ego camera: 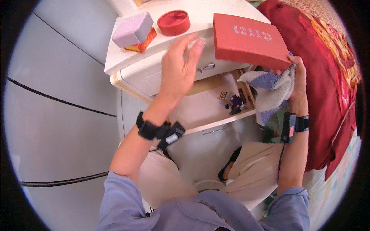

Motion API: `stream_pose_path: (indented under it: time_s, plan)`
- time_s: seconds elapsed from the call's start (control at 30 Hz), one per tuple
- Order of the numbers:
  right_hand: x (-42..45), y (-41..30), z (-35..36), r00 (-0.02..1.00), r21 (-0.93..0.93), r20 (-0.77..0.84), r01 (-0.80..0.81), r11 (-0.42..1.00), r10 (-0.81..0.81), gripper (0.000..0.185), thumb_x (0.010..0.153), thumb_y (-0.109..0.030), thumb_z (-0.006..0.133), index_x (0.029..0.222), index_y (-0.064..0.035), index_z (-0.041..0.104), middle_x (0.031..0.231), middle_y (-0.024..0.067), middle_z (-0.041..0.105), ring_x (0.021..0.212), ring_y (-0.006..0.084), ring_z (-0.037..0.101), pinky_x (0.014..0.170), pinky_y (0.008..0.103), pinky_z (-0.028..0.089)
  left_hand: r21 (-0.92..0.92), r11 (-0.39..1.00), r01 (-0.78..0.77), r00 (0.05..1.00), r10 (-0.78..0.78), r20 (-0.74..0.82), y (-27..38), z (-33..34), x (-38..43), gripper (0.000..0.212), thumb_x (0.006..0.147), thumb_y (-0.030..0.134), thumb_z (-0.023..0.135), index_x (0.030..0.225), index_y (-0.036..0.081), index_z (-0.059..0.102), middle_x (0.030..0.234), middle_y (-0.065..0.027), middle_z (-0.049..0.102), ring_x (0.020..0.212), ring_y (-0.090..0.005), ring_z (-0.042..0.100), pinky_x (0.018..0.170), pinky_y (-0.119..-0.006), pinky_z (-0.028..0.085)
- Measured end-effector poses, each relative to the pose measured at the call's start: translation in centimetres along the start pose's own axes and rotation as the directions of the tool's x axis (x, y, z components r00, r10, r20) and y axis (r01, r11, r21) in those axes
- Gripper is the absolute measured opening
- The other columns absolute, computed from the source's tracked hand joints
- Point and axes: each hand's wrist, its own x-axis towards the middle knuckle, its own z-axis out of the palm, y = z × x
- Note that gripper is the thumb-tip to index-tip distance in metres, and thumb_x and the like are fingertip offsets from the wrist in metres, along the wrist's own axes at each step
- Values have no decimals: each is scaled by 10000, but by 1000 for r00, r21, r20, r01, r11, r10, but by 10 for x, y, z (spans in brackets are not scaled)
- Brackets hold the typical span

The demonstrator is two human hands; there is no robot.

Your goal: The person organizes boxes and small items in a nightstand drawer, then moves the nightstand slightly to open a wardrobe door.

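In my right hand (297, 78) are a flat red box (251, 39) with writing on its top and a blue-and-white cloth (274, 89). The box is tilted above the right part of the white nightstand (202, 17), and the cloth hangs beneath its corner. My left hand (182, 63), slightly blurred, is raised in front of the nightstand with thumb and fingers apart and nothing between them. Just beyond its fingertips, a round red box (173, 23) stands on the nightstand top. Left of that, a pale lilac box (133, 29) rests on a red-and-yellow box (143, 42).
Below, a pulled-out drawer (196, 112) holds several small items (235, 101) at its right end. Above it is a drawer front with a metal handle (206, 67). A bed with a dark red blanket (321, 115) stands to the right, a grey panelled surface (63, 130) to the left.
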Motion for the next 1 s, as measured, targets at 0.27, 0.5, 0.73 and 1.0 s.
stream_pose_path:
  time_s: [0.27, 0.5, 0.73, 1.0]
  plan:
    - [-31, 22, -8, 922, -215, 90, -352, 911, 377, 358, 677, -153, 603, 943, 80, 553, 704, 154, 628, 519, 234, 611, 536, 326, 536, -558, 511, 654, 756, -474, 451, 14, 22, -109, 456, 931, 269, 476, 1257, 58, 237, 1184, -139, 488, 1019, -224, 548, 804, -370, 498]
    - [4, 73, -37, 729, -366, -132, -666, 650, 672, 224, 777, -141, 588, 907, 41, 597, 715, 133, 640, 590, 221, 627, 545, 322, 520, -361, 54, 931, 291, -706, 646, -45, 34, -138, 397, 928, 237, 479, 1234, 77, 284, 1178, -161, 474, 986, -275, 560, 804, -401, 509]
    - [66, 157, -63, 664, -424, -172, -717, 554, 728, 196, 842, -191, 555, 831, 4, 557, 649, 124, 601, 534, 241, 590, 453, 367, 471, -339, 17, 941, 218, -795, 566, -136, 48, -125, 331, 911, 169, 499, 1214, 79, 402, 1214, -87, 467, 1011, -250, 524, 846, -396, 480]
    - [108, 234, -60, 784, -329, -371, -612, 719, 497, 187, 836, -151, 587, 913, 14, 548, 702, 113, 574, 538, 227, 541, 459, 394, 436, -441, 236, 866, 334, -929, 161, -198, 72, -130, 330, 891, 109, 518, 1189, -13, 446, 1137, -121, 510, 985, -192, 520, 832, -315, 476]
